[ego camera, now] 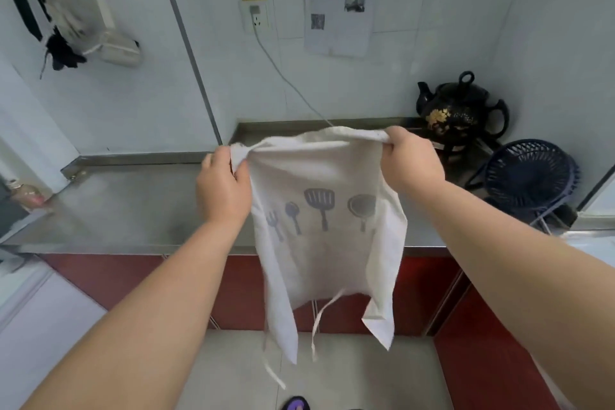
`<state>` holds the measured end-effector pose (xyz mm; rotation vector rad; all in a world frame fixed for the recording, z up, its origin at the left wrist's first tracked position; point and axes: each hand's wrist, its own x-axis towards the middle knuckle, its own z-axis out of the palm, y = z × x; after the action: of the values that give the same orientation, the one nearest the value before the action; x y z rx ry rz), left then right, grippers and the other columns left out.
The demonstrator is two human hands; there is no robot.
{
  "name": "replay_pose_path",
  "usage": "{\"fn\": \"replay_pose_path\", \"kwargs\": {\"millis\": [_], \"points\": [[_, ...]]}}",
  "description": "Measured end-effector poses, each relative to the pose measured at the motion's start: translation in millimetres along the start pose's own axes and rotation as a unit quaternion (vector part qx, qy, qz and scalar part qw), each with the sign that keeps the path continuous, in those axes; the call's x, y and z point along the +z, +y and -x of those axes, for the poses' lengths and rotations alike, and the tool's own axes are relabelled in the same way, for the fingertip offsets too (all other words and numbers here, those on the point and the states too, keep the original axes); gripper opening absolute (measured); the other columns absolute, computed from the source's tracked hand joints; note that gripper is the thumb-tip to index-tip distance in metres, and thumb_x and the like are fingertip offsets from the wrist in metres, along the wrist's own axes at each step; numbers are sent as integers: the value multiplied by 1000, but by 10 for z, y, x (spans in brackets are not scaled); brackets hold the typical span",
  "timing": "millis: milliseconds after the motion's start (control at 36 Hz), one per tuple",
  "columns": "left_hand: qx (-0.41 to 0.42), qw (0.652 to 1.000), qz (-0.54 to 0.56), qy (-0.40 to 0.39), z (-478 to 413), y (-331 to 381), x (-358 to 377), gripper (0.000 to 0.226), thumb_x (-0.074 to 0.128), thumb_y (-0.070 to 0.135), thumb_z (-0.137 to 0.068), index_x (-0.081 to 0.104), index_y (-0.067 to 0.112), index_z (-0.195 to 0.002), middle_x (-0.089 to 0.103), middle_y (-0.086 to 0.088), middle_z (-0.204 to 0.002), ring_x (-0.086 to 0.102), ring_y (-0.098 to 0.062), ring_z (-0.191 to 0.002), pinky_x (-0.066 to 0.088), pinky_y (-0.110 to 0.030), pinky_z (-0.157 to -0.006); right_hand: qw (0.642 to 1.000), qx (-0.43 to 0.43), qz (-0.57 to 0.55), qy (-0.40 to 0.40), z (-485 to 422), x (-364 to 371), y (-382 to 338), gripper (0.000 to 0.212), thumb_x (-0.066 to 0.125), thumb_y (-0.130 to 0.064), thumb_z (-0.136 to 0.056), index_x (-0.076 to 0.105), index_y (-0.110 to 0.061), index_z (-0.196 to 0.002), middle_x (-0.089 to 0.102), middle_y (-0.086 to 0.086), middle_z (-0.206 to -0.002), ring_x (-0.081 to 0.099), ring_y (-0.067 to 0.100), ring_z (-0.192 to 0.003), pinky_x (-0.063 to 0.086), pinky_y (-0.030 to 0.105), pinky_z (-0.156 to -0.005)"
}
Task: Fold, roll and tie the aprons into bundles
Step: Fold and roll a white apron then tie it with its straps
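The long stainless-steel counter spans 9 to 3 o'clock. Before it hangs the white cloth apron with grey utensil print, probably spread for folding: left hand grips its 10 o'clock corner, right hand its 2 o'clock; thin white ties dangle at 6

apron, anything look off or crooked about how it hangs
Somewhat. The apron, held up at its top edge by the left hand and right hand, hangs unevenly: its side corners droop below the middle, and its ties dangle loose. No tear or stain shows.
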<state>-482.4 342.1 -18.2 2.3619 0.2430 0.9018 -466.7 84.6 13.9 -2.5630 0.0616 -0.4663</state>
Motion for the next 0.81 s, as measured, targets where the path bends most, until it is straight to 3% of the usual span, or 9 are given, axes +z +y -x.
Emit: {"fn": "replay_pose_path", "kwargs": {"millis": [139,222,278,389,472,556,611,694,806], "points": [[23,999,-33,12,-82,71,-66,18,47,18,-94,51,1,-98,60,-26,-85,54,-44,-80,26,-36,-59,995,-1,-91,28,-20,-84,-92,27,36,-12,-93,55,-9,-112,62,18,-100,55,37,-94,46,37,-72],[-40,996,-3,-75,-178,36,-25,13,41,20,-94,49,11,-90,66,-19,-88,63,-36,-76,46,-38,-64,996,-2,-90,-4,-59,-88,-159,34,36,-9,-92,56,-12,-119,61,15,-111,53,34,-104,40,31,-76],[-93,988,65,-100,-182,48,-7,18,40,21,-93,43,21,-76,67,-11,-79,66,-28,-69,53,-35,-66,991,22,-129,-15,-48,-16,-180,35,35,-7,-91,57,-11,-118,61,15,-109,55,33,-104,41,28,-80],[-180,941,278,-73,-301,254,89,21,36,10,-95,53,18,-85,60,-4,-72,63,-11,-57,51,-20,-50,958,84,-276,6,-107,13,-229,29,30,-6,-85,54,-11,-100,60,18,-91,60,35,-83,53,53,-79],[-202,910,354,-72,-487,254,170,25,44,12,-86,63,26,-77,66,-5,-81,65,-16,-72,51,-25,-66,927,123,-355,13,-258,-9,-221,25,32,-4,-87,52,-12,-98,57,11,-88,55,22,-71,54,51,-82],[-166,916,355,-85,-640,245,201,22,56,21,-81,71,36,-75,67,6,-79,59,-13,-77,45,-28,-75,930,94,-353,41,-368,-14,-222,24,37,-14,-93,55,-14,-110,56,5,-99,51,19,-84,51,40,-81],[-139,905,388,-107,-768,292,258,22,56,21,-89,71,37,-90,67,13,-91,60,-8,-89,44,-22,-80,938,67,-340,30,-457,-32,-242,37,34,-18,-98,47,-15,-133,53,0,-121,48,12,-100,41,23,-81],[-116,888,421,-141,-1002,351,362,32,50,26,-96,57,34,-127,58,19,-123,51,-1,-116,38,-23,-102,938,25,-347,-2,-647,-22,-295,50,29,-19,-101,21,-21,-150,30,-8,-151,34,3,-122,25,15,-95],[-105,872,453,-153,-1347,328,639,52,50,32,-93,37,31,-143,42,15,-145,38,-3,-133,28,-38,-115,944,-3,-330,-23,-978,154,-377,53,27,-22,-102,8,-24,-152,23,-11,-150,35,10,-129,25,17,-102]]}}
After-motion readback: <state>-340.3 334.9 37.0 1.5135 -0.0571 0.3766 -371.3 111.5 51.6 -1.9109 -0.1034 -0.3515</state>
